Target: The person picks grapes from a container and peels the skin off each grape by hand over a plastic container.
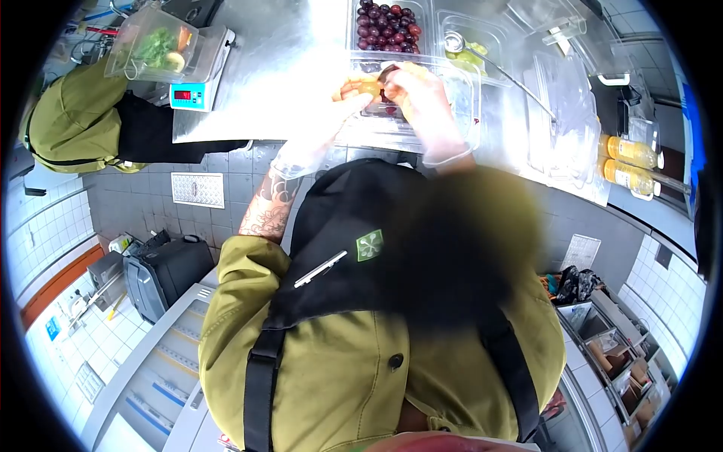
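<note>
Both my hands wear clear gloves and meet over a clear plastic container [463, 135] on the metal counter. My left hand [354, 94] has its fingers closed around a small yellowish round piece [371, 87]. In my right hand [410, 87] the fingers are bent round a small dark thing [388, 74] that touches or nearly touches that piece; I cannot make out what it is. A few dark red pieces [389, 111] lie in the container below my hands. Just behind it stands a container of dark red grapes [388, 29]. To its right, another container holds green pieces [468, 54] and a metal spoon [455, 42].
On the left, a tub of greens [156, 47] stands on a scale [197, 96], beside a co-worker in a green jacket [75, 113]. Stacked clear containers [561, 120] and two yellow bottles [631, 164] are at the right. The metal counter [275, 45] ends just in front of me.
</note>
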Tool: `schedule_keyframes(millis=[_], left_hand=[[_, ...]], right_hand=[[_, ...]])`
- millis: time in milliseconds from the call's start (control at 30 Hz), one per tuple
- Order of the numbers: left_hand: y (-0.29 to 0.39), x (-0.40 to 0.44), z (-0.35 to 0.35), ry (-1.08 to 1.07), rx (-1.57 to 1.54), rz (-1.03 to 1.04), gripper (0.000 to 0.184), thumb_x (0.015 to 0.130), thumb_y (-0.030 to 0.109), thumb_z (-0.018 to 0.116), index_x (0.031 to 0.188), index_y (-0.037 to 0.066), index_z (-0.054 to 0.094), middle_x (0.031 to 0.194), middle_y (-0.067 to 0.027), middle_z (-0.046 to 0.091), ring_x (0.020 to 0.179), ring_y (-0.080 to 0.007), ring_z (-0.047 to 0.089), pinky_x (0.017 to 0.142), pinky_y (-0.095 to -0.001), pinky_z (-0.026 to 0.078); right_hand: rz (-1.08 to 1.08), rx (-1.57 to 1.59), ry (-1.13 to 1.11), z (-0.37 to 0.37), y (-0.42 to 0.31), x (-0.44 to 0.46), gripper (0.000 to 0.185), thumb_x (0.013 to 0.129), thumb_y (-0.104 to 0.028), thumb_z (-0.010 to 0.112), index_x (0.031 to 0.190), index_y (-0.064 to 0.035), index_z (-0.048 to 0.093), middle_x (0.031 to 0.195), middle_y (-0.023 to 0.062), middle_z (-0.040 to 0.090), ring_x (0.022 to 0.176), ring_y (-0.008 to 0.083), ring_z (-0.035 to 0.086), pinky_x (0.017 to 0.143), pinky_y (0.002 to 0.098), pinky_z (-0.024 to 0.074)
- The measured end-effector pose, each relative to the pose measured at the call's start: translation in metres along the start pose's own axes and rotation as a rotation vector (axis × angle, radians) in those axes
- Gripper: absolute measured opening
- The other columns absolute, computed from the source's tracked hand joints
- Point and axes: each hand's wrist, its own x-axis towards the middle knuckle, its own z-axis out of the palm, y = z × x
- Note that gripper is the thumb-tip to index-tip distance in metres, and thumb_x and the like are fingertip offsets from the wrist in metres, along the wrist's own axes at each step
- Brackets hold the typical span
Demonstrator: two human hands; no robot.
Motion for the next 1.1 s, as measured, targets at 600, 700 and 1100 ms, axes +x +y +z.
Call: schedule_keyframes(millis=[600,700,1100], left_hand=[[-0.006,0.007,-0.012,0.169,0.126,-0.032,0.024,0.089,0.007,0.056,0.110,-0.002,0.063,0.105,-0.0073,0.065,0.091,-0.0109,0.059,0.080,-0.0229,0.046],[-0.012,0.014,-0.012,0.223,0.278,0.043,0.022,0.086,0.004,0.059,0.107,-0.002,0.065,0.099,-0.0087,0.068,0.087,-0.0117,0.062,0.078,-0.0236,0.049],[-0.021,0.021,-0.009,0.272,0.529,0.150,0.018,0.084,0.005,0.063,0.101,0.000,0.067,0.085,-0.0087,0.069,0.077,-0.0118,0.064,0.072,-0.0253,0.050]], right_hand=[[-0.266,-0.906,-0.020,0.031,-0.004,-0.012,0.039,0.075,-0.008,0.074,0.112,-0.0016,0.065,0.094,0.0095,0.070,0.083,0.0090,0.065,0.077,0.0218,0.0511],[-0.212,-0.844,0.030,0.025,0.006,-0.005,0.037,0.076,-0.008,0.074,0.111,0.0006,0.065,0.097,0.0103,0.070,0.085,0.0105,0.065,0.078,0.0225,0.0510],[-0.339,-1.047,0.155,0.032,0.008,-0.008,0.031,0.071,-0.013,0.069,0.102,-0.0078,0.070,0.084,0.0139,0.070,0.071,0.0152,0.068,0.069,0.0260,0.0524]])
